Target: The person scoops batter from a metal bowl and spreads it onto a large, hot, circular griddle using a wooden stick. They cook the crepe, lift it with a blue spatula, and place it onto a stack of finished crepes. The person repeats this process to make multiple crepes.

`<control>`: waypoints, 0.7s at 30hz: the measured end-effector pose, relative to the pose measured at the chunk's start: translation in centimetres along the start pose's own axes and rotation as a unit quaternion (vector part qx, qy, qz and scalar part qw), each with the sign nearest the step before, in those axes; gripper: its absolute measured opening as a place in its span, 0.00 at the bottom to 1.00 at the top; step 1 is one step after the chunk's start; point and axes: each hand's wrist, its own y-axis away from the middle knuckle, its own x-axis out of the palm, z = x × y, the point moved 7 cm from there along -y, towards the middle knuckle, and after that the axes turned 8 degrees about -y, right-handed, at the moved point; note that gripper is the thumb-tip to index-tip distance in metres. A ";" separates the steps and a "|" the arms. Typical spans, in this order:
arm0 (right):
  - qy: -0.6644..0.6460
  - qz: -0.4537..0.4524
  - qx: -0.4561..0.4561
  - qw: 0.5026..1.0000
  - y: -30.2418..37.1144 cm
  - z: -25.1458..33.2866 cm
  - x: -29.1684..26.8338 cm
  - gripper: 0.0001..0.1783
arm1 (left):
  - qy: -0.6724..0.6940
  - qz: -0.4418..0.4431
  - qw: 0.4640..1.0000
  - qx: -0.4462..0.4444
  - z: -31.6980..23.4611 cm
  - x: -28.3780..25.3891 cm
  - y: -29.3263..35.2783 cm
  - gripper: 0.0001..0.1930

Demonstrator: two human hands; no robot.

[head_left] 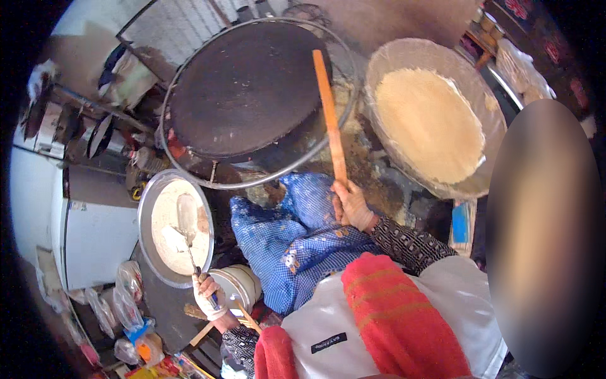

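My left hand (209,295), in a pale glove, is closed round the dark handle of a ladle-like utensil (190,256). The utensil's white-coated head rests in a metal bowl (144,246) of pale, thick batter (165,211); a smooth trough marks the surface beside it. My right hand (353,206), also gloved, grips the near end of a long flat wooden stick (331,120). That stick points away from me across the right rim of a large round dark griddle (252,88). Under the griddle and round it runs a metal ring (284,172).
A big plastic-lined tub (435,54) of yellowish grainy material (429,123) stands right of the griddle. Blue patterned cloth (284,237) covers my lap. A white bucket (237,285) sits by my left arm. Plastic bags (129,290) lie at the left; a blurred patch hides the right edge.
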 end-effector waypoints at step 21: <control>0.058 0.163 -0.054 0.983 -2.0 0.5 9.1 0.11 | -0.012 -0.152 0.987 0.055 -1.0 -0.9 1.3 0.14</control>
